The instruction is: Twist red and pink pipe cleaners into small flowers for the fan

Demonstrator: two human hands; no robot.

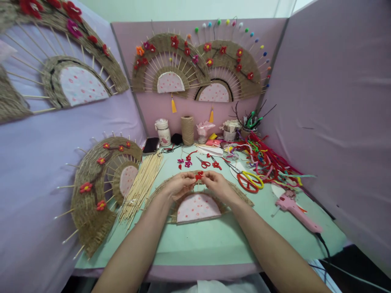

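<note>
A small red flower [199,176] is pinched between both hands at the middle of the table. My left hand [182,184] holds its left side with fingers closed, and my right hand [216,183] grips its right side. Beneath the hands lies a fan of twine and thin sticks, with a white, pink-dotted half-circle [199,207] at its base. Just beyond the hands are small scissors with red handles [204,163], a red flower [216,164] and purple flowers [187,164].
Thin sticks [142,187] lie to the left beside a leaning fan [91,191]. Large scissors [252,180], fuzzy coloured stems [265,154] and a pink glue gun [297,211] with its cord are on the right. A twine spool [187,130] and white bottle [163,132] stand behind.
</note>
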